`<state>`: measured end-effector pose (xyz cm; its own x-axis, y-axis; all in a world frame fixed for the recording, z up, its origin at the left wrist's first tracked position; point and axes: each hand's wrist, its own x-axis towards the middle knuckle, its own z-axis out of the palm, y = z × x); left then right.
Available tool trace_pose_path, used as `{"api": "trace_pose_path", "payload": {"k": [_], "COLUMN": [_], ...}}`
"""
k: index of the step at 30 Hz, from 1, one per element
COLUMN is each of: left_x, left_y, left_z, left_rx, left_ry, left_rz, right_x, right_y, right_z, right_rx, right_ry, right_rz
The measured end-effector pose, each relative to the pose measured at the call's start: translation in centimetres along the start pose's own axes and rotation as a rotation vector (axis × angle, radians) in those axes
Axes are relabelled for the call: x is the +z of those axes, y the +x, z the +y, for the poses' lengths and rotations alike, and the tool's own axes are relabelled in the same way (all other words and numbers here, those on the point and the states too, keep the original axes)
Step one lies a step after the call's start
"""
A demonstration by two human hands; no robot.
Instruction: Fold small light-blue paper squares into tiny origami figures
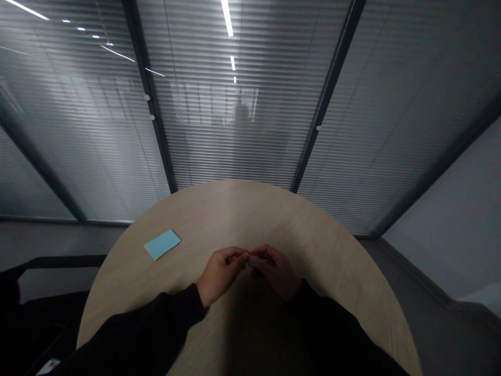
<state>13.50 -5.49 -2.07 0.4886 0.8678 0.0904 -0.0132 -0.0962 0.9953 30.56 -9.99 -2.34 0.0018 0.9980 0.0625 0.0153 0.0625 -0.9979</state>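
Note:
Over the middle of the round table, my left hand [222, 272] and my right hand [274, 269] meet at the fingertips. Both are closed in a pinch around a small blue piece [250, 262]. Most of that piece is hidden by the fingers, so its shape and material are unclear; its colour resembles the pad's. To the left of my hands, apart from them, lies a flat light-blue rectangular pad [163, 244] with a pale edge, like a stack of notepaper.
The light wooden round table [230, 209] curves away on both sides. Beyond it stand glass panels with blinds [238, 141] between dark frames. A dark chair [58, 262] is at the left, and a pale wall [450, 235] at the right.

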Motion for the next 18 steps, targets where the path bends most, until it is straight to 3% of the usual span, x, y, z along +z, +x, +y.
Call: {"api": "trace_pose_path", "payload": {"k": [7,13,18], "left_x": [0.00,0.11,0.03], "left_y": [-0.03,-0.10,0.05], "left_z": [-0.13,0.23,-0.18], "left_rx": [-0.067,-0.066,-0.072], "left_ry": [-0.115,-0.123,-0.176], "left_rz": [-0.030,-0.006,-0.057], "right_x": [0.05,0.06,-0.12], "right_y": [-0.16,-0.12,0.03], "right_z": [-0.56,-0.34,0.05], "right_rx": [0.104,0.116,0.138], "right_ry": [0.073,0.114,0.143], "right_rz": [0.006,-0.010,-0.001]}}
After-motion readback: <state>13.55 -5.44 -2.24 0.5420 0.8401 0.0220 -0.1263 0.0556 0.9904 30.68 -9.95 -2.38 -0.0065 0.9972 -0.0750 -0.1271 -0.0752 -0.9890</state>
